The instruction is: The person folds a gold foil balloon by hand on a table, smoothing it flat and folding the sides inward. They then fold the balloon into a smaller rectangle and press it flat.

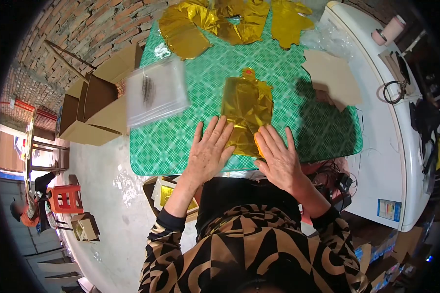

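A flat gold foil balloon (249, 107), creased and with a small red spot on its top tab, lies on the green plaid tabletop in front of me. My left hand (208, 151) is open, fingers spread, over its lower left edge and the tablecloth. On its lower right edge rests my right hand (279, 161), also open, its fingers stretched forward. A small orange thing (258, 145) shows beside and under the right fingers; its kind is mostly hidden.
More gold foil balloons (186, 39) lie along the table's far side. Clear plastic bags (166, 90) are stacked at the left, brown cardboard pieces (332, 78) at the right. A white appliance (376, 141) adjoins the table's right side. Open cardboard boxes (95, 102) stand left.
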Available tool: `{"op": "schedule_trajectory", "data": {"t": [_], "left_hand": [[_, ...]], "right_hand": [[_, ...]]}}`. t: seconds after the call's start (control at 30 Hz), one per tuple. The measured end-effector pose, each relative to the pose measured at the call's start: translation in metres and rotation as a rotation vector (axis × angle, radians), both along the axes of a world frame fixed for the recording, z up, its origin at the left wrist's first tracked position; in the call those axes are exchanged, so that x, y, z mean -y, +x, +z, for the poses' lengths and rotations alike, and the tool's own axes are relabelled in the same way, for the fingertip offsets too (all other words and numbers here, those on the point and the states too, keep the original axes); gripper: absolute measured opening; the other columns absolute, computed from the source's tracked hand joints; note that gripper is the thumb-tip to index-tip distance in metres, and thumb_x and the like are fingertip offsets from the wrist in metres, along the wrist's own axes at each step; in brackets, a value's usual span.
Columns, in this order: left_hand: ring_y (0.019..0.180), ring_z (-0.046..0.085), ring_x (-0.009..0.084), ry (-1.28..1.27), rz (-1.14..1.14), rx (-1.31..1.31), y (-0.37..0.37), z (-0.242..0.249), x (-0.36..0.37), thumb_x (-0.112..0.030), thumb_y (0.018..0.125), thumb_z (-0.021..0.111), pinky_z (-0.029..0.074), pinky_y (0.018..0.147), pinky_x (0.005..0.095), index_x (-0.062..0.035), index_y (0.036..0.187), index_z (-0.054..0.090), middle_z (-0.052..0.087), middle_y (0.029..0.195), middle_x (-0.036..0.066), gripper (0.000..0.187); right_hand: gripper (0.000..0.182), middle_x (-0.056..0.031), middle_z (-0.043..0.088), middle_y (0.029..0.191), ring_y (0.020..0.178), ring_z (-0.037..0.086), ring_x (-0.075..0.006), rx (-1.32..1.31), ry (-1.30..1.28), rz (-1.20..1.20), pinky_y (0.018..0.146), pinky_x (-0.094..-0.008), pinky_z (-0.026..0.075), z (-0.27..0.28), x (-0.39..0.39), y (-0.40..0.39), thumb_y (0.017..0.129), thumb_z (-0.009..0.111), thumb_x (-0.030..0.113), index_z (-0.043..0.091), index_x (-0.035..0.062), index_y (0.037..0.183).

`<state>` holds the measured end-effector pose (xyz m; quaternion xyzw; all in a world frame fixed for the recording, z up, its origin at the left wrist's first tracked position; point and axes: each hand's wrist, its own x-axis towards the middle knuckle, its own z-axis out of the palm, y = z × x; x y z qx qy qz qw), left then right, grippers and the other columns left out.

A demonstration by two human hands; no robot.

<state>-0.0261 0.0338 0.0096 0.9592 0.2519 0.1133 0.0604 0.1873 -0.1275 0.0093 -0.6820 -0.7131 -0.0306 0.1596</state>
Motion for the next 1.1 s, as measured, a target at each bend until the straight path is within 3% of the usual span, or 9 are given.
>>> {"op": "schedule_trajectory", "data": {"t": [0.27, 0.43, 0.53, 0.57, 0.67, 0.7, 0.83, 0.97, 1.1], "left_hand": [[0.164, 0.028, 0.0318, -0.137, -0.034, 0.047, -0.009, 0.009, 0.011, -0.040, 0.114, 0.048, 0.015, 0.134, 0.0544, -0.0127, 0.167, 0.042, 0.036, 0.174, 0.013, 0.060], [0.153, 0.043, 0.0413, -0.446, 0.102, 0.389, -0.034, 0.023, 0.031, -0.018, 0.100, 0.071, 0.038, 0.124, 0.0473, -0.0044, 0.161, 0.047, 0.041, 0.169, 0.022, 0.067], [0.124, 0.067, 0.0403, -0.566, 0.295, 0.491, -0.059, 0.029, 0.049, -0.014, 0.101, 0.070, 0.053, 0.105, 0.0453, -0.0008, 0.143, 0.065, 0.070, 0.136, 0.022, 0.044], [0.104, 0.074, 0.0308, -0.626, 0.333, 0.568, -0.066, 0.026, 0.056, -0.015, 0.106, 0.067, 0.057, 0.092, 0.0389, 0.0024, 0.125, 0.073, 0.078, 0.114, 0.017, 0.027], [0.095, 0.073, 0.0195, -0.969, 0.507, 0.550, -0.086, 0.029, 0.075, -0.018, 0.110, 0.065, 0.056, 0.085, 0.0328, 0.0033, 0.116, 0.075, 0.078, 0.104, 0.012, 0.024], [0.091, 0.069, 0.0122, -1.084, 0.526, 0.570, -0.094, 0.017, 0.080, -0.025, 0.113, 0.061, 0.055, 0.082, 0.0302, 0.0047, 0.114, 0.076, 0.077, 0.100, 0.008, 0.033], [0.115, 0.069, 0.0213, -1.282, 0.468, 0.434, -0.091, 0.003, 0.087, -0.049, 0.115, 0.050, 0.052, 0.104, 0.0358, 0.0040, 0.132, 0.070, 0.074, 0.125, 0.014, 0.060], [0.103, 0.068, 0.0117, -1.902, 0.657, 0.776, -0.060, -0.006, 0.097, -0.043, 0.113, 0.059, 0.055, 0.092, 0.0278, 0.0043, 0.133, 0.067, 0.075, 0.114, 0.008, 0.052], [0.092, 0.074, 0.0132, -1.981, 0.773, 0.805, -0.043, 0.002, 0.097, -0.036, 0.112, 0.063, 0.060, 0.082, 0.0293, -0.0017, 0.118, 0.075, 0.078, 0.110, 0.006, 0.036]], "right_hand": [[0.082, -0.0185, 0.047, 0.165, 0.158, 0.037, -0.0332, -0.036, -0.037, 0.022, 0.129, -0.0664, 0.016, 0.000, 0.009, 0.001, 0.091, 0.081, 0.039, 0.051, -0.0010, 0.156], [0.072, -0.0154, 0.054, 0.160, 0.155, 0.043, -0.0303, -0.071, -0.009, 0.062, 0.127, -0.0656, 0.021, 0.004, 0.023, 0.002, 0.086, 0.083, 0.027, 0.060, 0.0006, 0.149], [0.052, -0.0092, 0.064, 0.150, 0.148, 0.051, -0.0264, -0.067, 0.060, 0.066, 0.126, -0.0624, 0.026, -0.004, 0.033, 0.001, 0.087, 0.079, 0.010, 0.071, 0.0041, 0.138], [0.049, -0.0088, 0.065, 0.147, 0.146, 0.053, -0.0259, -0.041, 0.084, 0.073, 0.125, -0.0620, 0.028, -0.007, 0.036, 0.002, 0.088, 0.078, 0.009, 0.073, 0.0047, 0.136], [0.040, -0.0083, 0.069, 0.140, 0.141, 0.057, -0.0252, -0.002, 0.152, 0.089, 0.123, -0.0616, 0.033, -0.011, 0.040, 0.000, 0.091, 0.077, 0.007, 0.076, 0.0054, 0.131], [0.037, -0.0082, 0.070, 0.138, 0.140, 0.059, -0.0250, 0.007, 0.178, 0.091, 0.122, -0.0616, 0.034, -0.012, 0.040, -0.001, 0.092, 0.076, 0.007, 0.077, 0.0055, 0.129], [0.033, -0.0087, 0.072, 0.134, 0.136, 0.062, -0.0265, -0.018, 0.240, 0.123, 0.117, -0.0622, 0.039, -0.016, 0.046, -0.007, 0.093, 0.077, 0.006, 0.078, 0.0069, 0.126], [0.031, -0.0101, 0.069, 0.141, 0.140, 0.058, -0.0305, -0.062, 0.109, 0.216, 0.118, -0.0630, 0.039, -0.005, 0.060, -0.012, 0.101, 0.068, 0.014, 0.076, 0.0087, 0.130], [0.030, -0.0051, 0.068, 0.143, 0.141, 0.056, -0.0288, -0.051, 0.167, 0.256, 0.125, -0.0599, 0.034, -0.025, 0.070, -0.021, 0.102, 0.069, 0.019, 0.075, 0.0146, 0.131]]}}
